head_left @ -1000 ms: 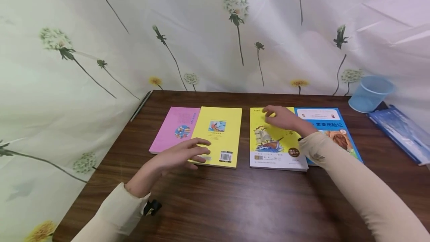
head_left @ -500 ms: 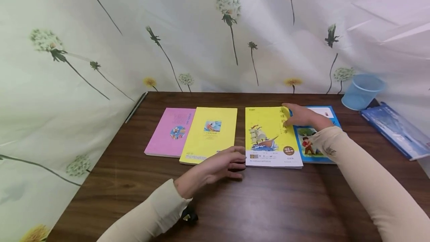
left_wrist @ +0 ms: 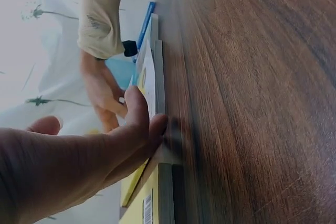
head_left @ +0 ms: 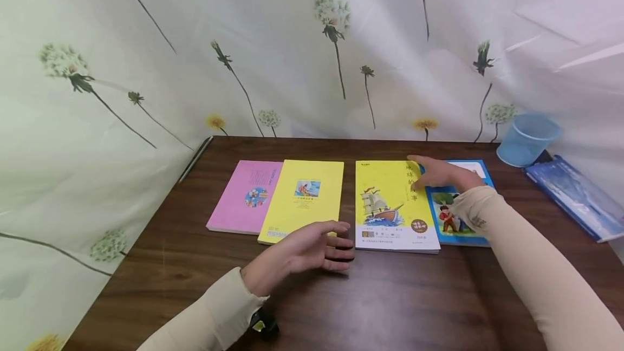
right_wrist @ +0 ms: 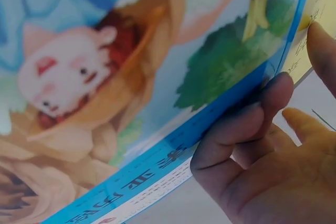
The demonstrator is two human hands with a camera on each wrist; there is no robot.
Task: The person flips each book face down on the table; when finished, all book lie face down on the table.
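My right hand (head_left: 443, 172) lies over the top right corner of the yellow sailing-ship book (head_left: 385, 194), its thumb and one finger spread apart on the cover. In the right wrist view, bent fingers (right_wrist: 226, 135) come close to the edge of the blue book (right_wrist: 210, 66), whose left part lies beneath the ship book. My left hand (head_left: 312, 251) hovers with loosely spread fingers by the near corners of the plain yellow book (head_left: 309, 196) and the ship book. The left wrist view shows those fingertips beside the ship book's lower edge. Neither hand lifts anything.
A pink book (head_left: 244, 194) lies partly under the plain yellow one. At the back right stand a light blue cup (head_left: 526, 140) and a dark blue flat packet (head_left: 575, 194). The brown table (head_left: 380, 307) meets a dandelion-patterned curtain (head_left: 292, 58) at its far edge.
My right hand has slid right, from over the ship book's middle to its right edge. My left hand has moved right, off the plain yellow book toward the ship book's near corner.
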